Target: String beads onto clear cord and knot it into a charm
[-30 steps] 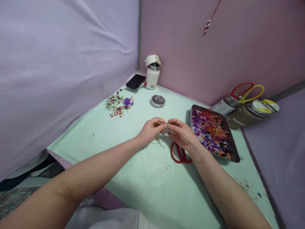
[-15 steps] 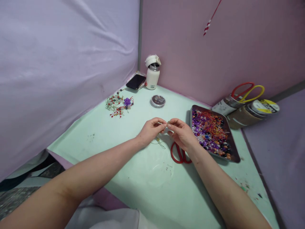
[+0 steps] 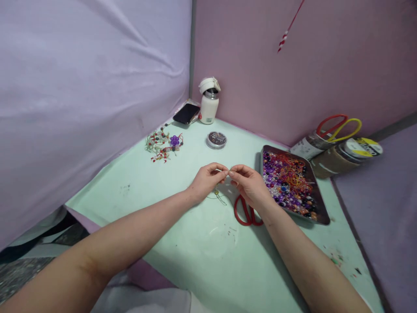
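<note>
Cord (image 3: pixel 221 200) with yellow bead (image 3: pixel 216 192): centre of frame, just below where your left hand (image 3: pixel 210 177) and right hand (image 3: pixel 248 180) nearly meet. Loop slants toward lower right; bead sits nearer your left. Both hands pinch closed, apparently on this cord's fine strand.

Small beadcraft booth around me; whether in home or workshop, I cannot tell. Lilac cloth (image 3: pixel 97 87) and pink panel (image 3: pixel 247 78) hem in my pale green tabletop (image 3: pixel 208 261). Craft shows: metal tray (image 3: pixel 321 208) of loose beads (image 3: pixel 271 169) and tangled cords (image 3: pixel 295 174), red-handled scissors (image 3: pixel 236 213), looped cord with yellow bead (image 3: pixel 216 192) right before me, strung bead pieces (image 3: pixel 175 140) off to my left, red and yellow scissor handles (image 3: pixel 345 129) poking from container (image 3: pixel 306 147). Personal bits in far corner: white flask (image 3: pixel 209 108), lid up, and black-screened phone (image 3: pixel 186 114).
</note>
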Demonstrator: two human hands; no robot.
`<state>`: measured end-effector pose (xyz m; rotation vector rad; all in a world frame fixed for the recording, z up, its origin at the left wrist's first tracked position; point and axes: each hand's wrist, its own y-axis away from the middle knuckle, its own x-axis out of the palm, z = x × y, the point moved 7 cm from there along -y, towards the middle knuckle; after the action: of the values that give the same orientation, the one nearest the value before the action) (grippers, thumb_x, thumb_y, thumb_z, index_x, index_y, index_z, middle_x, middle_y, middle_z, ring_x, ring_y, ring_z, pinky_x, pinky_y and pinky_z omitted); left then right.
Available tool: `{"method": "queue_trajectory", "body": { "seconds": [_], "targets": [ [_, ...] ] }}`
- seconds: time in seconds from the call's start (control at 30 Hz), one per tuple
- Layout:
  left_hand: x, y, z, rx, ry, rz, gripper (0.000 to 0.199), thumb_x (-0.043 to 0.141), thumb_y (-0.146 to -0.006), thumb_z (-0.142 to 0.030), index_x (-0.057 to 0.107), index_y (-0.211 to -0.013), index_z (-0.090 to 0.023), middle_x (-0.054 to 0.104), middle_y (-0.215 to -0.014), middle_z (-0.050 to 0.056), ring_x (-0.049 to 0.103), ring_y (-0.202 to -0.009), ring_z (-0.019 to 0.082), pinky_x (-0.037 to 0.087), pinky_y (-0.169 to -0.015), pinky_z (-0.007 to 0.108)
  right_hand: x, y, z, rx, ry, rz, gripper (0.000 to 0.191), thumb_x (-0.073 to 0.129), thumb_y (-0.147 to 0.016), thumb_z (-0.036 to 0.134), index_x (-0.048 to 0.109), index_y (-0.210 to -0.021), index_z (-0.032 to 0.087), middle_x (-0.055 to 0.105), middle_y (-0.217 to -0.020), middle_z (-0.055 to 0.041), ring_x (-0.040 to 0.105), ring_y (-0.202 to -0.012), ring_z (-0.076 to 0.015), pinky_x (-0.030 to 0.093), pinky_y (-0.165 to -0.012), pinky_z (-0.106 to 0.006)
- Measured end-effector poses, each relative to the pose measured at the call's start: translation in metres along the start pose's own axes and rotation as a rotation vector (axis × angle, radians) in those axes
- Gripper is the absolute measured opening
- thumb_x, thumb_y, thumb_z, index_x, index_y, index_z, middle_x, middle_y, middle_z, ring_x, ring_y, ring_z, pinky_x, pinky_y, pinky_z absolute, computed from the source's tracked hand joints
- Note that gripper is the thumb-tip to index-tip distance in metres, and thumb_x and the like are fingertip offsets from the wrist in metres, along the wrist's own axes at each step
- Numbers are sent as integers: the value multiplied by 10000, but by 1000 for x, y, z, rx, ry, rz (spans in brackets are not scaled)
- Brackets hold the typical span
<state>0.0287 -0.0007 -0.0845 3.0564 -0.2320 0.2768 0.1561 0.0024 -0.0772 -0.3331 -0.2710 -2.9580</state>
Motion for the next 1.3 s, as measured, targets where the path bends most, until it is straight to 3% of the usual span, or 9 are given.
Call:
{"method": "queue_trajectory", "body": {
  "seconds": [0.23, 0.5, 0.67, 0.8, 0.9, 1.13, 1.3],
  "targets": [
    [0, 0, 2, -17, 41, -18, 201, 668, -736, -337, 628, -812, -155, 564, -613, -25, 505, -587, 90, 339, -555, 226, -5, -1, 1, -53, 137, -25, 252, 803, -643, 395, 663, -721, 201, 583, -739, 12, 454, -624, -96, 369, -587, -251],
    [3, 2, -3, -49, 101, 5, 183, 679, -709, -320, 622, -756, -154, 562, -621, -28, 482, -576, 83, 372, -588, 240, -6, 0, -1, 46, 184, 3, 303, 800, -637, 430, 633, -736, 198, 560, -756, 8, 485, -691, -117, 378, -604, -240],
    [3, 2, -3, -100, 156, 13, 283, 640, -748, -427, 608, -697, -151, 543, -623, -15, 478, -563, 86, 364, -563, 241, -1, 3, 0, 42, 239, 55, 270, 758, -690, 446, 639, -744, 209, 581, -748, 6, 471, -662, -117, 354, -590, -253],
    [2, 2, -2, -113, 58, 43, 365, 609, -773, -492, 551, -631, -161, 507, -595, -23, 433, -516, 78, 322, -523, 240, 7, 7, 6, -22, 324, 93, 266, 746, -698, 456, 646, -713, 209, 582, -677, 15, 421, -593, -110, 321, -571, -271],
    [2, 2, -9, -27, -81, 71, 339, 601, -788, -457, 520, -626, -170, 453, -549, -46, 390, -511, 79, 297, -520, 238, 10, 10, 8, -31, 360, 98, 274, 760, -682, 454, 651, -707, 203, 566, -651, 22, 403, -581, -106, 308, -571, -274],
    [3, 6, -18, 71, -153, 24, 229, 554, -825, -360, 524, -694, -174, 433, -552, -60, 387, -540, 85, 310, -545, 229, 8, 8, 1, 62, 225, 72, 295, 808, -629, 422, 629, -701, 198, 491, -621, 51, 352, -556, -88, 269, -544, -263],
    [3, 5, -7, 1, 45, -4, 191, 552, -834, -348, 516, -745, -183, 401, -495, -77, 331, -466, 69, 254, -486, 213, 11, 9, -7, 187, 40, 103, 323, 825, -607, 413, 596, -671, 194, 452, -632, 53, 362, -595, -93, 265, -536, -246]
  ]
}}
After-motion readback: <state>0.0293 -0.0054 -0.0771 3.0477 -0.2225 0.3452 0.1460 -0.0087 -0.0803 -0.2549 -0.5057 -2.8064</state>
